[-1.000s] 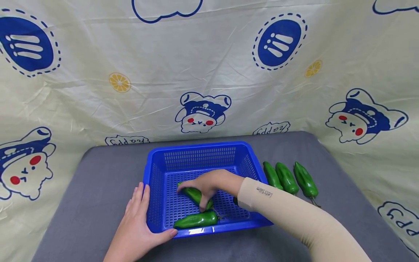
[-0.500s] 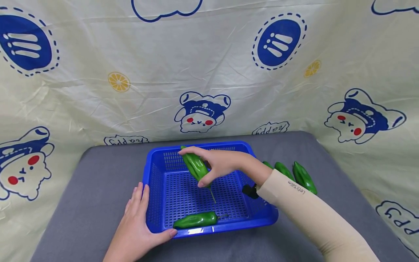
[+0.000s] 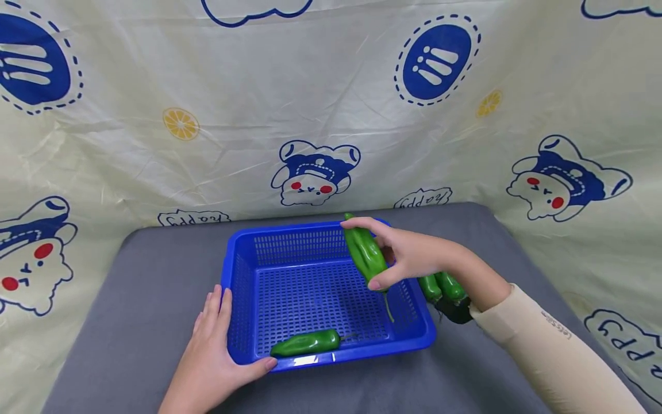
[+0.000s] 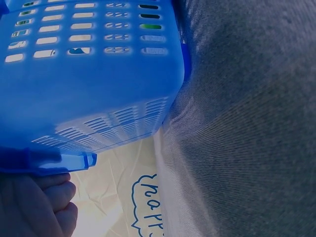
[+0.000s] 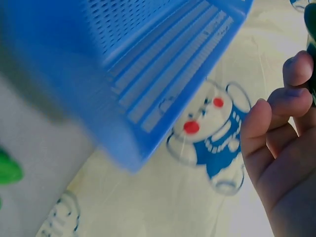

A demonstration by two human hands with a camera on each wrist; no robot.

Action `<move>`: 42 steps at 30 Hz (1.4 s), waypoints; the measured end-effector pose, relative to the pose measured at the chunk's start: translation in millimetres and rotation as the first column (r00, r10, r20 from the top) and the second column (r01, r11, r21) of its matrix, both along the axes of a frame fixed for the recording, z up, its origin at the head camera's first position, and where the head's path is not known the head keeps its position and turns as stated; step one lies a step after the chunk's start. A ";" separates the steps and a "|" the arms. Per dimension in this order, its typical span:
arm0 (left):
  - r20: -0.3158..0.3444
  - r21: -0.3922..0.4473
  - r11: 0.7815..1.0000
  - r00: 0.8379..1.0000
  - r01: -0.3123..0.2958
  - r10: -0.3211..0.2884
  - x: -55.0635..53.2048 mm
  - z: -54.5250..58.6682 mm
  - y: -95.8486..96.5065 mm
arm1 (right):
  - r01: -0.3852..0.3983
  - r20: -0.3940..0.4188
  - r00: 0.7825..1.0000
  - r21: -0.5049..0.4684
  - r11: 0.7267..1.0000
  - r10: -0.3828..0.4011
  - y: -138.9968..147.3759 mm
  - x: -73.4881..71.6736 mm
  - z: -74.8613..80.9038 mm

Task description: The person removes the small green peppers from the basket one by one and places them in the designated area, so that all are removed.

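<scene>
My right hand [image 3: 414,250] grips a green chili pepper [image 3: 364,250] between thumb and fingers, raised over the right side of a blue plastic basket [image 3: 362,348]. The pepper tilts, its thin stem hanging down. In the right wrist view, only a dark edge of this pepper [image 5: 311,24] shows beyond the curled fingers. A second green chili pepper [image 3: 307,343] lies in the basket along the front wall. My left hand [image 3: 212,345] rests against the basket's front left corner, fingers straight along the left side and thumb at the front rim.
Right of the basket, green chili peppers [image 3: 430,287] lie on the grey cloth-covered table [image 3: 155,276], partly hidden by my right arm. A black wrist camera [image 3: 457,312] sits under that wrist. Behind the table hangs a printed cream curtain [image 3: 227,155].
My right hand has picked up the pepper from the basket floor and carried it up and to the right, toward the right wall. My left hand has stayed at the corner.
</scene>
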State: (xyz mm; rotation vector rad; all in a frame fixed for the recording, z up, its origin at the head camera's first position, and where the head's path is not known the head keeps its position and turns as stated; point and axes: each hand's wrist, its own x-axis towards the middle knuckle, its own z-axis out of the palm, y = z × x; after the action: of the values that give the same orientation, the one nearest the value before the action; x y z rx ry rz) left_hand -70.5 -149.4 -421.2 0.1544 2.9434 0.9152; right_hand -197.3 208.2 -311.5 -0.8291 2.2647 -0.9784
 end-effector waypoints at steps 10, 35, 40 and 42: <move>0.021 -0.014 1.000 1.000 -0.008 0.008 0.0 -0.6 2.0 | 0.160 -0.063 0.985 0.000 0.987 -0.160 90.4 40.1 -10.7; 0.049 -0.016 1.000 0.999 -0.022 0.023 -0.8 0.7 0.6 | 0.245 0.169 0.946 0.187 0.951 -0.277 154.1 94.5 -110.6; 0.046 -0.017 1.000 0.999 -0.017 0.018 -0.2 1.2 0.9 | 0.236 0.020 0.967 0.307 0.922 -0.255 151.6 93.9 -115.6; 0.049 -0.018 1.000 0.999 -0.016 0.017 -0.3 1.2 1.2 | 0.236 0.005 0.968 0.328 0.914 -0.252 150.6 94.1 -116.8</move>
State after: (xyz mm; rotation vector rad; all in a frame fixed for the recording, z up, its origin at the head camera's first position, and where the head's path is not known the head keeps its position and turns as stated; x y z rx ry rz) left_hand -70.8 -148.2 -420.0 0.1049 2.9113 0.8812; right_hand -103.2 358.8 -428.3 -0.3832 2.4391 -0.6859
